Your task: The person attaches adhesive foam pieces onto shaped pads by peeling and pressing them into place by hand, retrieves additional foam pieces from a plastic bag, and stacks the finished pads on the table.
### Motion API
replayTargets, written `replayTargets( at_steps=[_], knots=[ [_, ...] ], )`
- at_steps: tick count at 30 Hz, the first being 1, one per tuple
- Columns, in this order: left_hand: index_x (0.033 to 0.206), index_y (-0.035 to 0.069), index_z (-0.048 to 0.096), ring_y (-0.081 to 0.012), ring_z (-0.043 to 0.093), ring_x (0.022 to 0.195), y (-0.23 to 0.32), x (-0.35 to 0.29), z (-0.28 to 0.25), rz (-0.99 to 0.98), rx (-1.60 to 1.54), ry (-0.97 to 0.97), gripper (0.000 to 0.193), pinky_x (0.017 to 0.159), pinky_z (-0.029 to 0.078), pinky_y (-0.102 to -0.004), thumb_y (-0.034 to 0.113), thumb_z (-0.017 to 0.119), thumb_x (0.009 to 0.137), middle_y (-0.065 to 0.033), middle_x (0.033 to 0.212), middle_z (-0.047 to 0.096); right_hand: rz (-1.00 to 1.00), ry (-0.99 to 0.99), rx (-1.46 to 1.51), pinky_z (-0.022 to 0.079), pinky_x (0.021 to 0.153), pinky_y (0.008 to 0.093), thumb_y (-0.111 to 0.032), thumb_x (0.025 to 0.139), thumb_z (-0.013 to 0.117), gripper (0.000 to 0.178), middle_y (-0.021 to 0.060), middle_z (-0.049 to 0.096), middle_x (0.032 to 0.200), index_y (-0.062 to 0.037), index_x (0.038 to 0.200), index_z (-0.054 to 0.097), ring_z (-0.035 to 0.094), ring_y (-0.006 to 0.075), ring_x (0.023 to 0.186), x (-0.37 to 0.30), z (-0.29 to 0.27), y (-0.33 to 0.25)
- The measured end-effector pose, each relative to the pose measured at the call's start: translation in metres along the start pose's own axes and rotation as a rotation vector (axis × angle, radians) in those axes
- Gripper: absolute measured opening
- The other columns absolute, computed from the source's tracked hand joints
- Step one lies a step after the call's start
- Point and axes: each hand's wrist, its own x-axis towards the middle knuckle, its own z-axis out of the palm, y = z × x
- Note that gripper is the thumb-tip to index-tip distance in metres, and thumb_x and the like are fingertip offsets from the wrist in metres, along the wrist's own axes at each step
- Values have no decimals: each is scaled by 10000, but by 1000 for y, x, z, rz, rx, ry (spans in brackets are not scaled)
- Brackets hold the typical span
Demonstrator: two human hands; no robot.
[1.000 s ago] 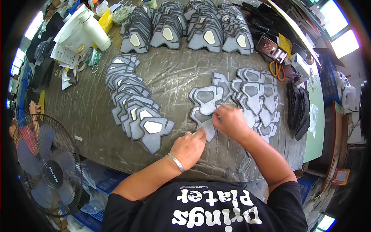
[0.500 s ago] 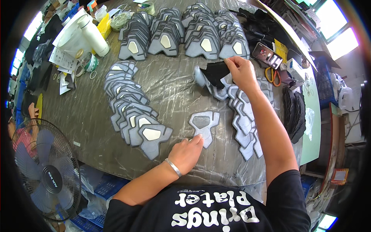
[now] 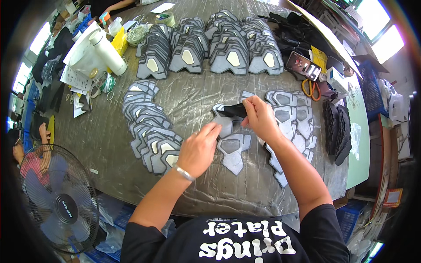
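My right hand [image 3: 262, 119] pinches a grey-and-black shaped panel [image 3: 224, 126] above the middle of the table. A black strip shows along its far edge; whether this is its underside or a separate layer, I cannot tell. My left hand [image 3: 198, 148] has its fingers stretched toward the panel's left edge, at or touching it, with the thumb hidden. Just nearer lies a single grey panel [image 3: 231, 158], flat, with a darker recessed patch. More grey panels [image 3: 287, 120] overlap beside my right forearm. To the left, a curved row of overlapping panels [image 3: 151, 127] carries cream patches.
Several stacked rows of panels [image 3: 229, 61] stand at the back. Orange-handled scissors [image 3: 311, 90] and a phone [image 3: 302, 66] lie at right, near black pieces [image 3: 337, 131]. A white bottle [image 3: 107, 52] stands at left; a fan [image 3: 60, 206] is at lower left.
My right hand has come nearer with the panel, lowering it. My left hand has left the single panel and moved up to the held one. The view has shifted slightly.
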Motion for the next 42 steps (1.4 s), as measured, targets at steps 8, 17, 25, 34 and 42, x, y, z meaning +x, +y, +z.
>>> replayTargets(
  at_steps=[8, 17, 25, 34, 42],
  knots=[
    [1172, 23, 570, -372, 642, 890, -27, 43, 11, 24, 408, -386, 406, 804, 526, -447, -35, 489, 779, -97, 1292, 553, 73, 59, 117, 460, 456, 261, -176, 979, 504, 220, 81, 604, 636, 32, 953, 568, 622, 139, 504, 4, 10, 12],
    [1111, 28, 580, -374, 633, 935, -26, 45, 13, 9, 405, -449, 355, 805, 527, -449, -37, 509, 770, -99, 1261, 564, 112, 411, 676, 568, 586, 283, -224, 1021, 419, 252, 139, 651, 854, 4, 977, 515, 692, 212, 677, 35, -47, 33],
    [1134, 45, 574, -363, 630, 890, -23, 56, 8, 37, 377, -389, 369, 776, 517, -457, -23, 518, 776, -92, 1222, 565, 239, 271, 686, 564, 594, 277, -262, 1016, 435, 271, 115, 607, 928, 2, 1041, 487, 687, 209, 726, 14, -30, 38],
    [1129, 37, 585, -329, 659, 950, -2, 110, 49, 116, 484, -542, 297, 793, 532, -435, 42, 488, 849, -90, 1258, 572, 230, 252, 750, 567, 615, 291, -261, 1015, 436, 281, 119, 621, 917, 13, 1037, 496, 682, 200, 730, 22, -25, 32],
    [1112, 52, 592, -344, 637, 962, 7, 117, 57, 84, 506, -635, 307, 813, 520, -435, 37, 529, 812, -131, 1215, 584, -104, 578, 1064, 583, 682, 353, -194, 1022, 411, 236, 84, 578, 762, -14, 894, 494, 698, 254, 780, 53, -93, 23]
  ],
)
